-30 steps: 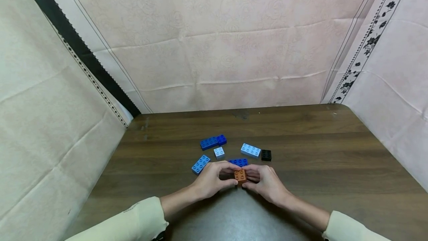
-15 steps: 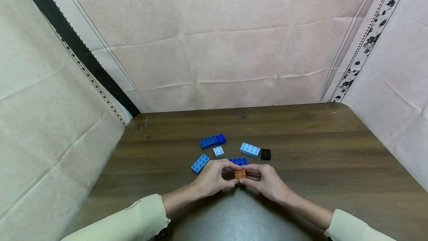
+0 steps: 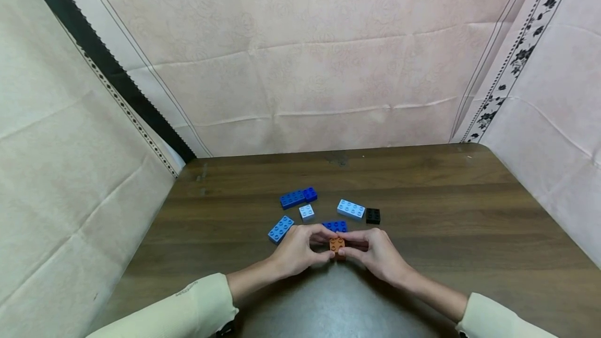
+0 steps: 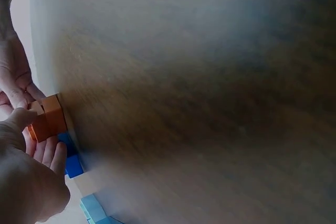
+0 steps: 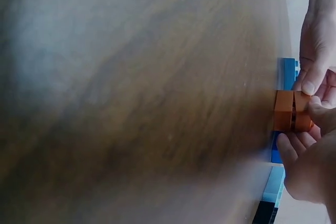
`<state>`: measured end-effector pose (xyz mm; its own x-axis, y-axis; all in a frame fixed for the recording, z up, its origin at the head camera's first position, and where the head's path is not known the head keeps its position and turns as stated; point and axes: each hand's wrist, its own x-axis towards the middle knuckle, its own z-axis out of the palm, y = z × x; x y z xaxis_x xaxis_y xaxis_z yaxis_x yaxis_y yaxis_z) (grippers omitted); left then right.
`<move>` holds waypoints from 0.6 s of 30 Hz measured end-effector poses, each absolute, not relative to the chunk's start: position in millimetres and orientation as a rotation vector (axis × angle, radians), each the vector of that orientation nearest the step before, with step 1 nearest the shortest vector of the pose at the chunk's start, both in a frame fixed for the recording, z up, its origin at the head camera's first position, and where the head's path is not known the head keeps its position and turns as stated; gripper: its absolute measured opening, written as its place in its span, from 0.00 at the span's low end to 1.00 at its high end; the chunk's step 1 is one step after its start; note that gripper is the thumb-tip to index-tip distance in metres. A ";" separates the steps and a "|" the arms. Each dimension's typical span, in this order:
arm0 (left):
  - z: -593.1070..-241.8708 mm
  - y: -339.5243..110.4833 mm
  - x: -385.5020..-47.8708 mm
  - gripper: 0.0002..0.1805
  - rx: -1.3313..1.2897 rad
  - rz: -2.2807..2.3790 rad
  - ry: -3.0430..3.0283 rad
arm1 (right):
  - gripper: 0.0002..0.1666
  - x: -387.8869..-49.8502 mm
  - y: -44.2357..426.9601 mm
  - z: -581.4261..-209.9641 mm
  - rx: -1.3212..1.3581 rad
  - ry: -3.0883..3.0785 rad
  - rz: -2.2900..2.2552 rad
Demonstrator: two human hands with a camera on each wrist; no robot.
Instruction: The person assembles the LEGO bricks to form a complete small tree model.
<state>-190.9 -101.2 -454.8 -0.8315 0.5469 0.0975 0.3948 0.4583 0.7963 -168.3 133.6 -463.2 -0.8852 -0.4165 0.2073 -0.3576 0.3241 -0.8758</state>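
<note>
Orange stack [image 3: 336, 244] sits between the two hands, near side of the brick group. Head view mostly gives its studded top; both wrist views show two bricks, lower brick [image 5: 283, 109] and upper brick [image 5: 303, 109], with a visible gap line between them. Can't tell if the lower one touches the table [image 3: 422, 197].

Left hand [image 3: 298, 254] pinches the stack from the left, thumb near, index far. Right hand [image 3: 377, 257] pinches it from the right, thumb on the near corner, index far. Remaining fingers mostly hidden from head view; the wrist views show them bunched close together, not spread.

Blue brick [image 3: 335, 226] lies just far of the stack, partly behind fingertips. Only head view gives the full layout: mid-blue brick [image 3: 281, 229] left, pale brick [image 3: 307, 212] and dark-blue pair [image 3: 293, 199] far left, light-blue brick [image 3: 351, 209] far right, black brick [image 3: 373, 216] just beside it.
</note>
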 end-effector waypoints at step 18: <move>-458.0 -101.9 -190.4 0.16 0.815 1.400 2.470 | 0.20 -170.8 137.9 -465.4 -0.797 2.500 -1.582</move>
<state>-190.4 -101.9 -458.0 -0.8316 0.5457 0.1030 0.3687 0.4039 0.8372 -170.8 137.9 -465.4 -0.8621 -0.4635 0.2050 -0.3837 0.3327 -0.8614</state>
